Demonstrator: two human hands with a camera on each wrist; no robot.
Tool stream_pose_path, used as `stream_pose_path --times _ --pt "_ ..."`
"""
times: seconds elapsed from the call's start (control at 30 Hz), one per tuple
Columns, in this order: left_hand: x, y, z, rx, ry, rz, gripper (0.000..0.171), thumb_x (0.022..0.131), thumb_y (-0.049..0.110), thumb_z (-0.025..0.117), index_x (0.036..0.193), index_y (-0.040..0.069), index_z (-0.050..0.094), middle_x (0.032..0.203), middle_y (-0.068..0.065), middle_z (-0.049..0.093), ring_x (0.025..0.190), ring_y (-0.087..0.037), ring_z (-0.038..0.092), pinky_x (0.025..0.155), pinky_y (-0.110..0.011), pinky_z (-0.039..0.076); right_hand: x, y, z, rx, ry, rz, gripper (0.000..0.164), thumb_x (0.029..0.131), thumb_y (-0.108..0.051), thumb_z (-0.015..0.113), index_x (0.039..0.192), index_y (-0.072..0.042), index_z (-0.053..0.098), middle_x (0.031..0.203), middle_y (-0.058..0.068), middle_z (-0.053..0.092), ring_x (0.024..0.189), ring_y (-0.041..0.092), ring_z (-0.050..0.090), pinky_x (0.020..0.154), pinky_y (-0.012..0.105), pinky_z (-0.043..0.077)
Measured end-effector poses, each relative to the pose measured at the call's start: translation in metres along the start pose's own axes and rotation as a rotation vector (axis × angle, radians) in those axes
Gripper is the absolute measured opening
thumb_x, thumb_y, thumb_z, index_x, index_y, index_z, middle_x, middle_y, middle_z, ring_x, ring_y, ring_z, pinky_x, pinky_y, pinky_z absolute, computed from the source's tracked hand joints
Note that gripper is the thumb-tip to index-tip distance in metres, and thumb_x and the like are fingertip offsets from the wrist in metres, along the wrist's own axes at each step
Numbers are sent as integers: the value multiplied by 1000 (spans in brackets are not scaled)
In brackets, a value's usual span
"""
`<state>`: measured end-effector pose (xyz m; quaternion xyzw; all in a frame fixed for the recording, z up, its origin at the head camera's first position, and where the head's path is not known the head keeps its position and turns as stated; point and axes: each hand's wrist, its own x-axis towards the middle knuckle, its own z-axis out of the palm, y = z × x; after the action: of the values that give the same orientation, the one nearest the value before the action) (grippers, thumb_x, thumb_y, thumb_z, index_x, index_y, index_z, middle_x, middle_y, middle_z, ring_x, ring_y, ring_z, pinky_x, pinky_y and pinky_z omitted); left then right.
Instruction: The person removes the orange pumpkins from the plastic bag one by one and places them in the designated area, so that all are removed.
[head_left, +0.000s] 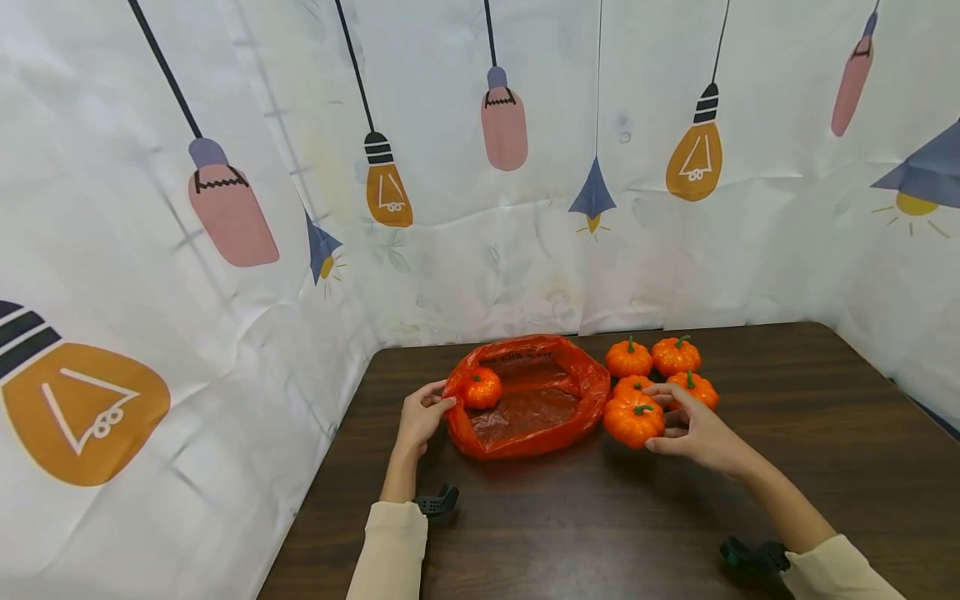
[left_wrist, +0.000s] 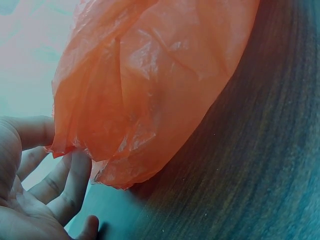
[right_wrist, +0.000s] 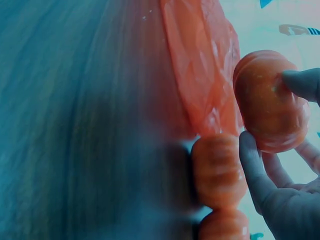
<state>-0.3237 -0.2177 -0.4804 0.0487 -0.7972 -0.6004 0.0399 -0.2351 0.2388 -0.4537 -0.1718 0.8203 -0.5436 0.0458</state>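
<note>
A red plastic bag (head_left: 517, 450) lies with its mouth spread wide, and one small orange pumpkin (head_left: 482, 388) sits inside near its left edge. At that left rim my left hand (head_left: 422, 418) pinches the plastic. The left wrist view shows the hand (left_wrist: 45, 185) with its fingertips at the crumpled edge of the bag (left_wrist: 145, 95). My right hand (head_left: 693, 427) grips another small pumpkin (head_left: 630, 421) with a green stem, just right of the bag. In the right wrist view this pumpkin (right_wrist: 267, 107) appears raised off the table, between thumb and fingers.
Several more pumpkins stand beyond my right hand, among them a back left one (head_left: 628, 358), a back right one (head_left: 676, 357) and one behind my fingers (head_left: 697, 388). All rest on the dark wooden table (head_left: 570, 525). A lamp-patterned white curtain (head_left: 465, 275) hangs behind.
</note>
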Motion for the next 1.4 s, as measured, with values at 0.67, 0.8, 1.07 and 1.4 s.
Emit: stream_pose_path --times 0.67,0.8,1.07,1.4 --pt "-1 1 1 -4 3 -2 40 93 14 75 133 11 68 88 -3 64 78 -15 60 80 -37 53 -12 26 -14 -36 -72 33 70 91 -16 77 145 -1 37 144 33 38 111 27 60 87 23 55" --pt "-2 1 0 -5 3 2 41 93 15 74 133 10 68 88 -4 64 79 -14 61 82 -39 54 -12 29 -16 -15 -93 50 71 91 -16 77 147 -2 35 144 33 37 112 32 59 86 24 55" --pt "0 1 0 -3 18 -7 39 92 14 75 131 13 70 87 -3 63 79 -16 59 79 -37 53 -12 31 -17 -3 -127 63 72 90 -15 77 148 -1 35 145 31 37 108 31 57 85 26 56" --pt "1 0 1 5 13 -11 40 93 15 75 132 14 69 89 -3 64 80 -16 59 79 -37 53 -11 34 -19 -41 -150 62 72 90 -16 78 147 1 37 146 28 40 111 28 55 86 25 54"
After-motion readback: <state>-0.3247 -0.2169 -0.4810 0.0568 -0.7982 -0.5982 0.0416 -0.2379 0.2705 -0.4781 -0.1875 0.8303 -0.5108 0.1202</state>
